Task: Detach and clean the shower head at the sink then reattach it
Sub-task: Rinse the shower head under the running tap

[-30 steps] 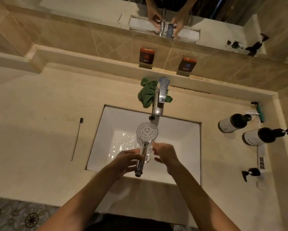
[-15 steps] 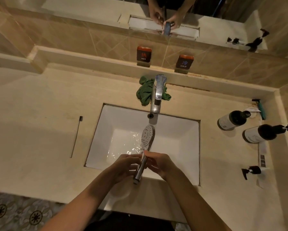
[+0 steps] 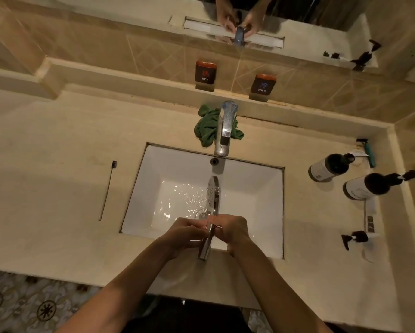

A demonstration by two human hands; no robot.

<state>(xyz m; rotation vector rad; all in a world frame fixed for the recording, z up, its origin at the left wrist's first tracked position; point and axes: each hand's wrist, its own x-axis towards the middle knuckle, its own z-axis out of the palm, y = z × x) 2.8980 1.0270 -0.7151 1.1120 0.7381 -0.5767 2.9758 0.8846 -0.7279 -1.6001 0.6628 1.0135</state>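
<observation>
A chrome shower head (image 3: 212, 192) is held over the white sink (image 3: 257, 186), turned edge-on so its spray face points left. Its handle runs down toward me between both hands. My left hand (image 3: 186, 233) wraps the handle from the left. My right hand (image 3: 230, 228) grips it from the right, fingers touching the left hand's. The handle's end (image 3: 203, 255) sticks out below the hands, over the sink's front rim. Water glistens on the basin floor. The chrome faucet (image 3: 224, 131) stands at the back of the sink.
A green cloth (image 3: 206, 129) lies behind the faucet. A toothbrush (image 3: 107, 191) rests on the counter to the left. Dark pump bottles (image 3: 331, 165) and a razor (image 3: 367, 151) crowd the right counter. HOT (image 3: 205, 73) and COLD (image 3: 263, 84) signs sit on the ledge under the mirror.
The shower head has rotated from face-up to edge-on. My right hand, open and apart a second ago, has closed on the handle beside the left hand.
</observation>
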